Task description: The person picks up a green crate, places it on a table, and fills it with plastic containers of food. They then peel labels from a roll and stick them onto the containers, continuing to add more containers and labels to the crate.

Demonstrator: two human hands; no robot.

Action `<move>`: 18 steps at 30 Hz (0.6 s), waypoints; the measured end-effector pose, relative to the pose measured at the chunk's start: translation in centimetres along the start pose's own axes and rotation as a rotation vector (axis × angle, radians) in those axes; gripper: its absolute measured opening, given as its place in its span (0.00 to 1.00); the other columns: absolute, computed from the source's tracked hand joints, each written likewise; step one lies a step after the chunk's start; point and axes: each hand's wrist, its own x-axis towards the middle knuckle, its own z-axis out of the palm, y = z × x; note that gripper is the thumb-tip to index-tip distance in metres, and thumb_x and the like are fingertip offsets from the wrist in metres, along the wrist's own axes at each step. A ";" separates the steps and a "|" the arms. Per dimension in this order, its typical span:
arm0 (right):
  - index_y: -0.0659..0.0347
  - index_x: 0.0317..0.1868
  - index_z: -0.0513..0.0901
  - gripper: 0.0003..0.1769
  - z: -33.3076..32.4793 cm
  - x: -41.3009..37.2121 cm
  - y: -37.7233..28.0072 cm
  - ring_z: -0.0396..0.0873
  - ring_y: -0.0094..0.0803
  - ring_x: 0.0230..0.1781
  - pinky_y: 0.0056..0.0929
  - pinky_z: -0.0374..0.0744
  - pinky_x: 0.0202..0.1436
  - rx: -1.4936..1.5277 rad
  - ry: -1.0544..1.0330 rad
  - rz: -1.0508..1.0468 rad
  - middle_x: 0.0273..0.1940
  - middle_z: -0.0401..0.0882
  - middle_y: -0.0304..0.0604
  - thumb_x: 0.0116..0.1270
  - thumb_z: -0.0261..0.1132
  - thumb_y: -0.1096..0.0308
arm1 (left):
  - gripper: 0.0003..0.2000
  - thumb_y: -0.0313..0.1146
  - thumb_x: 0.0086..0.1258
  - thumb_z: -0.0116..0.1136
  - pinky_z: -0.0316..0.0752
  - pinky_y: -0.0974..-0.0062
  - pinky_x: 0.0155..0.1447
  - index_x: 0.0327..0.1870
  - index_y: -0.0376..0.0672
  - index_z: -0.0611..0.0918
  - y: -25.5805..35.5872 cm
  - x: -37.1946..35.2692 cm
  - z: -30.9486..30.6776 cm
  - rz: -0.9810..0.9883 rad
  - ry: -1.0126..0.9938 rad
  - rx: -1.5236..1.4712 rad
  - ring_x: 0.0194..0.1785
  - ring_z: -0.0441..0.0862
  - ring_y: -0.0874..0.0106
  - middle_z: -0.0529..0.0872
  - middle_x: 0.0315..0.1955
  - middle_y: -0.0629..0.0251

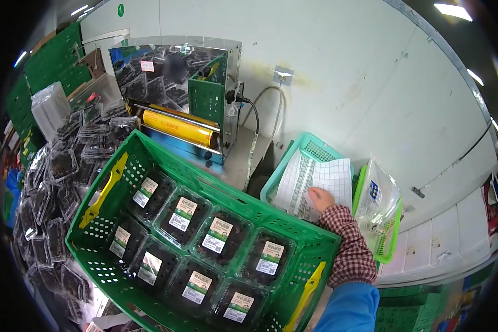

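My right hand (321, 199), in a checked cuff and blue sleeve, reaches over the far right corner of a green crate (243, 195). Its fingers are closed in a pinch at a white label sheet (333, 172), which lies with other sheets in a teal basket (315, 145); the fingertips are partly hidden. Two rows of clear plastic boxes with dark contents fill the crate, among them a labelled box (218, 235) near the middle. Each visible box carries a green and cream label. I do not see my left hand.
Behind the crate stands a film wrapping machine (174, 83) with a yellow film roll (177, 127). Empty clear clamshell boxes (55, 188) are heaped on the left. A lime-green basket (391, 243) holding plastic bags (379, 188) sits at the right by the wall.
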 end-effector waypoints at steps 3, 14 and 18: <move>0.55 0.51 0.80 0.30 -1.0 -0.8 -1.7 0.76 0.43 0.49 0.34 0.72 0.56 -0.145 -0.017 0.024 0.47 0.80 0.50 0.55 0.62 0.42 | 0.21 0.39 0.73 0.45 0.67 0.64 0.60 0.63 0.38 0.66 -0.3 -0.2 0.5 0.056 0.024 0.163 0.58 0.71 0.62 0.72 0.58 0.53; 0.66 0.32 0.84 0.21 -1.2 0.5 0.5 0.79 0.32 0.32 0.29 0.75 0.40 0.099 -0.175 0.117 0.29 0.83 0.45 0.47 0.72 0.54 | 0.22 0.38 0.71 0.51 0.69 0.71 0.56 0.62 0.35 0.67 -3.1 0.7 -1.3 0.179 0.176 -0.119 0.54 0.74 0.67 0.77 0.52 0.55; 0.60 0.47 0.80 0.17 -3.7 6.1 10.3 0.79 0.39 0.39 0.38 0.75 0.47 -0.485 -0.020 -0.156 0.39 0.82 0.46 0.61 0.58 0.60 | 0.15 0.37 0.73 0.47 0.72 0.75 0.47 0.51 0.36 0.77 -9.3 6.8 -6.6 0.330 0.283 -0.020 0.42 0.78 0.76 0.81 0.43 0.65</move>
